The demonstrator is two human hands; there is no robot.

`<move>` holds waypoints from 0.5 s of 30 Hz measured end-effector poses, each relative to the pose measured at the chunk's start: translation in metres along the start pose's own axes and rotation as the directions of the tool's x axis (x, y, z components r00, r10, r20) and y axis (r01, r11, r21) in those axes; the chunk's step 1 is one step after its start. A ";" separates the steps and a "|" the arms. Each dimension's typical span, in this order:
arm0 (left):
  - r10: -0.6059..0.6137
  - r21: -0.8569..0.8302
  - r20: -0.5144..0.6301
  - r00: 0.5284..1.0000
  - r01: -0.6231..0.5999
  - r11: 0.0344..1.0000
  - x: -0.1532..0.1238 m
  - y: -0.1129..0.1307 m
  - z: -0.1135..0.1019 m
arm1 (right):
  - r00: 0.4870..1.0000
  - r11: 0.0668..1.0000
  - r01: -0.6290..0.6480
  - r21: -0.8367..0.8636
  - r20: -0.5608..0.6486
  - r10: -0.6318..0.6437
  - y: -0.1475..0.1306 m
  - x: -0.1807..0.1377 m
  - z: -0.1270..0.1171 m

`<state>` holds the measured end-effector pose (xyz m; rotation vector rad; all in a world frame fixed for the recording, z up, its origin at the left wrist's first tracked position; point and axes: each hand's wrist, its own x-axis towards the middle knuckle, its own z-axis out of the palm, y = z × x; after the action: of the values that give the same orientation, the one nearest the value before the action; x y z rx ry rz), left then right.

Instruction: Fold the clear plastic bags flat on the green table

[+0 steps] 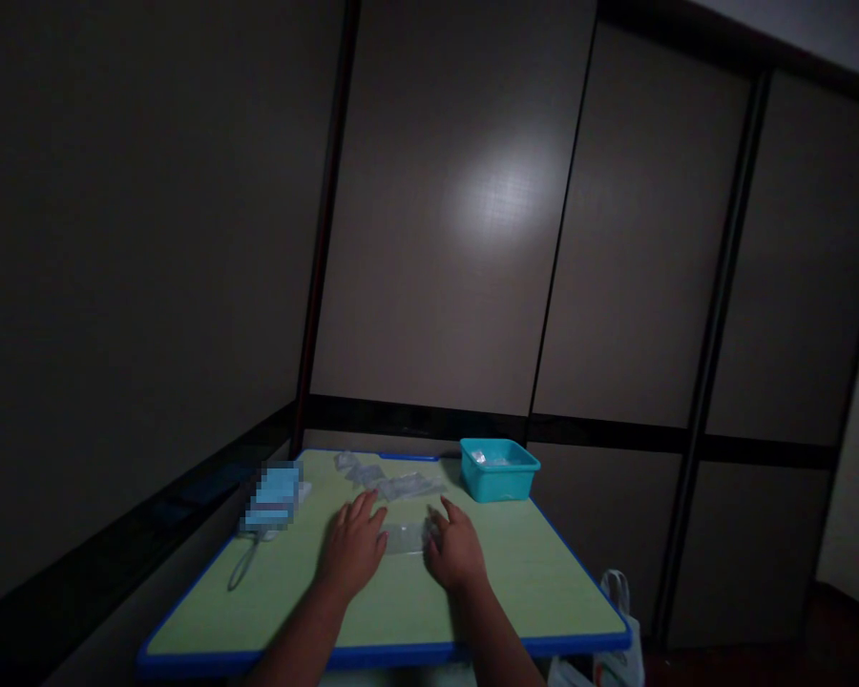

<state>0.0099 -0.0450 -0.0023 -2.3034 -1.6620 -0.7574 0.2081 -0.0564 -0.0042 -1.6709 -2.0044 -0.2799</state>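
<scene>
Fingers spread flat, both hands flank what seems a clear packet on the green table, dim panelled wall behind.

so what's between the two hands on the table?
Head view: a clear plastic packet lies flat on the green table, between the left hand and right hand, both touching its ends.

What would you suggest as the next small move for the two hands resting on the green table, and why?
Probably close the fingers on the clear plastic packet and lift it. It lies flat on the green table between the left hand and the right hand, both open and touching its ends. More packets lie just beyond, beside a teal tub, which may be where it goes.
</scene>
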 end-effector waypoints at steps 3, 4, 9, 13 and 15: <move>-0.004 -0.006 0.029 1.000 0.004 1.000 0.001 0.000 -0.001 | 0.999 1.000 -0.021 -0.022 -0.039 0.020 0.000 -0.002 -0.003; 0.005 -0.011 0.058 0.998 -0.004 1.000 0.001 0.000 -0.002 | 0.999 0.999 -0.021 -0.028 -0.032 0.020 0.000 -0.002 -0.003; 0.019 -0.005 0.061 0.998 -0.019 1.000 0.002 -0.001 -0.006 | 0.996 1.000 -0.024 -0.017 -0.088 0.022 0.000 -0.002 -0.004; 0.011 -0.006 0.075 0.997 -0.010 1.000 0.002 -0.001 -0.006 | 0.999 0.999 -0.049 -0.020 -0.019 0.049 0.001 -0.001 -0.004; 0.029 -0.004 0.072 0.997 -0.028 1.000 0.002 0.000 -0.006 | 0.999 0.999 -0.034 -0.023 -0.016 0.034 0.002 -0.001 -0.004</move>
<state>0.0083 -0.0454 0.0038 -2.3779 -1.6548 -0.6783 0.2112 -0.0584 -0.0019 -1.7110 -1.9667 -0.3044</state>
